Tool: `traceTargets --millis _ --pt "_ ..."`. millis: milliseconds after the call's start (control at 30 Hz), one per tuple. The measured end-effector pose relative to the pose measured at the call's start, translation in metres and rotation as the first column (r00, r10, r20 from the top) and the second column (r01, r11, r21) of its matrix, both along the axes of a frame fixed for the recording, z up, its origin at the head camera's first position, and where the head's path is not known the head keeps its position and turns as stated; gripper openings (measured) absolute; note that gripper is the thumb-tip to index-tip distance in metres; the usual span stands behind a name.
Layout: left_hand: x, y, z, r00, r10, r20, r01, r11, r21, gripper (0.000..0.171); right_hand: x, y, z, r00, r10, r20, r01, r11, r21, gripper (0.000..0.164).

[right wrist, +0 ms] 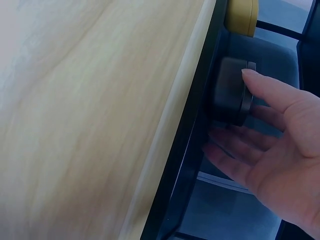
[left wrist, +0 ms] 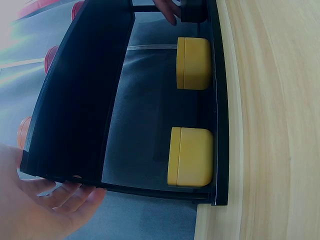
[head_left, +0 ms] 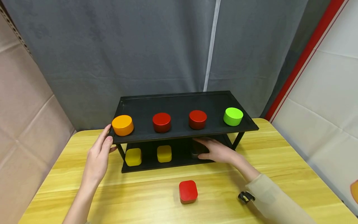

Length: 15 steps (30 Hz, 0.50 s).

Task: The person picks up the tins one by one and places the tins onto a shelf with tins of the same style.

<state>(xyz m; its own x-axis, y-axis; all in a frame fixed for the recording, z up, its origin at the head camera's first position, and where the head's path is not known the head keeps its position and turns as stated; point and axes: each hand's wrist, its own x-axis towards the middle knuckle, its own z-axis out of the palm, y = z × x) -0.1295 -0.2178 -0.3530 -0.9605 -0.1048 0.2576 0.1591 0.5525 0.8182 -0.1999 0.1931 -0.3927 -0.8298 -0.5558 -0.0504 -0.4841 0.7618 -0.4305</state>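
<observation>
A black two-tier shelf [head_left: 179, 104] stands on the wooden table. At its left front corner my left hand [head_left: 98, 157] grips the upper tier, thumb on top and fingers [left wrist: 75, 200] beneath the edge. My right hand [head_left: 216, 151] reaches under the upper tier. It holds a rounded black box [right wrist: 230, 92] on the lower tier, thumb at the lid and the other fingers around the far side. Left of that box, two yellow rounded-square boxes [head_left: 133, 157] [head_left: 164, 154] sit on the same tier. In front, a red rounded-square box [head_left: 188, 191] lies on the table.
Along the upper tier stand an orange round box [head_left: 122, 125], two red round boxes [head_left: 161, 122] [head_left: 197, 119] and a green round box [head_left: 233, 116]. A grey curtain [head_left: 139, 56] hangs behind the shelf. A black clip [head_left: 246, 197] is near the right sleeve.
</observation>
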Motion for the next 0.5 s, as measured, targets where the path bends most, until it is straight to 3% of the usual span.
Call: traceTargets --millis 500 --pt "0.0 0.0 0.001 1.0 -0.006 0.008 0.006 1.0 0.015 0.053 0.015 0.004 0.008 0.994 -0.047 -0.098 0.044 0.999 -0.03 0.079"
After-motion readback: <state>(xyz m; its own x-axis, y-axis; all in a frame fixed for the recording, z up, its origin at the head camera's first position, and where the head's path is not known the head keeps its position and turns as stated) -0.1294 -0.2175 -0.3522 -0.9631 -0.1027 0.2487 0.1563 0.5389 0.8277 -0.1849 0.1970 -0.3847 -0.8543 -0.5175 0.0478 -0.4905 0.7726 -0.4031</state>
